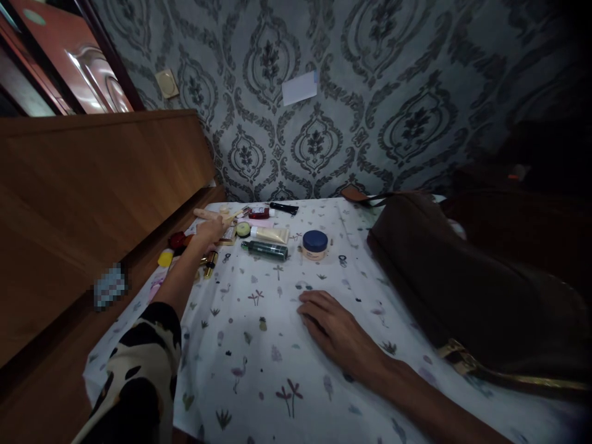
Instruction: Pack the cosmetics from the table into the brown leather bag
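The left hand (210, 233) reached among makeup (271, 234) at the far left edge of the bed (259, 370), its grip too blurred to tell, while the right hand (335, 330) lay flat and open nearer. A lipstick (211, 264) beside the forearm risked being nudged off toward the wooden board (92, 203) — a bag (462, 283) crowded the right, leaving room mid-bed.
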The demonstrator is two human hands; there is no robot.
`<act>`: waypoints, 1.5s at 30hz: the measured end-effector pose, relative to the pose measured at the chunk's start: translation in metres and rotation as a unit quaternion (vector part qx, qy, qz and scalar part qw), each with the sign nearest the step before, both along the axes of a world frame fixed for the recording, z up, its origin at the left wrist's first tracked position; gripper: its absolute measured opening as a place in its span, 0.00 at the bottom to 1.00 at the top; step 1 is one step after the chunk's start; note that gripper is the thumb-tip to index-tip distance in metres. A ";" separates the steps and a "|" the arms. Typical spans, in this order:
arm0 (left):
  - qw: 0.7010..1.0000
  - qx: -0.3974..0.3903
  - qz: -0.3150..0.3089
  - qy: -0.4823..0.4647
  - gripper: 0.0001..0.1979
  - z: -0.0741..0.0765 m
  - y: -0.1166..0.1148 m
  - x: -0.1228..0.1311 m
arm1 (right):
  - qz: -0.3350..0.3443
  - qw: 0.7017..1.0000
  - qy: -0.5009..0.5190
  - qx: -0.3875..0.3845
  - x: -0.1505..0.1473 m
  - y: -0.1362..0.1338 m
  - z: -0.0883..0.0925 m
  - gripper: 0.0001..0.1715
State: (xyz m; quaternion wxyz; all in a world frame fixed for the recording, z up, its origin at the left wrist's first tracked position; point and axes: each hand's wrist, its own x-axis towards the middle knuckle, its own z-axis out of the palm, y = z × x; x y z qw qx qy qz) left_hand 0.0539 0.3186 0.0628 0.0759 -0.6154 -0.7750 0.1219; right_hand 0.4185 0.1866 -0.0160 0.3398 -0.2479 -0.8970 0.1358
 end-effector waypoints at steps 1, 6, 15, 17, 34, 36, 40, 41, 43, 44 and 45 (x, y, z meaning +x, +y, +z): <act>1.000 0.014 0.003 0.010 0.32 -0.004 -0.008 0.004 | 0.000 1.000 -0.003 -0.002 0.000 0.000 0.000 0.10; 0.996 0.066 -0.027 0.054 0.34 -0.018 -0.046 0.014 | 0.000 1.000 -0.002 -0.005 0.001 0.000 -0.001 0.10; 0.985 0.054 -0.128 0.101 0.29 -0.011 -0.065 -0.018 | 0.003 1.000 -0.006 0.005 0.001 0.001 -0.002 0.09; 0.986 0.058 -0.138 0.071 0.27 -0.010 -0.061 -0.015 | 0.004 1.000 -0.006 0.010 0.001 0.001 -0.002 0.09; 0.998 -0.001 -0.068 0.005 0.39 -0.009 -0.014 0.019 | 0.007 1.000 -0.003 -0.005 0.000 -0.001 0.003 0.11; 0.998 0.010 -0.053 0.009 0.37 -0.009 -0.017 0.025 | 0.009 1.000 -0.002 -0.010 -0.001 -0.002 0.003 0.11; 0.998 0.024 -0.052 0.010 0.31 -0.010 -0.024 0.031 | 0.013 1.000 -0.004 -0.011 0.000 -0.001 0.002 0.11; 0.998 0.025 -0.060 0.009 0.29 -0.010 -0.027 0.032 | 0.012 1.000 -0.005 -0.011 0.000 -0.001 0.002 0.11; 0.997 0.028 -0.075 0.007 0.24 -0.010 -0.031 0.033 | 0.009 1.000 -0.008 -0.009 0.001 0.000 0.000 0.11; 0.996 0.031 -0.079 0.007 0.23 -0.011 -0.034 0.033 | 0.009 1.000 -0.008 -0.006 0.000 0.000 0.000 0.10; 0.996 0.035 -0.079 0.008 0.22 -0.011 -0.036 0.034 | 0.008 1.000 -0.008 -0.003 0.000 0.000 -0.001 0.10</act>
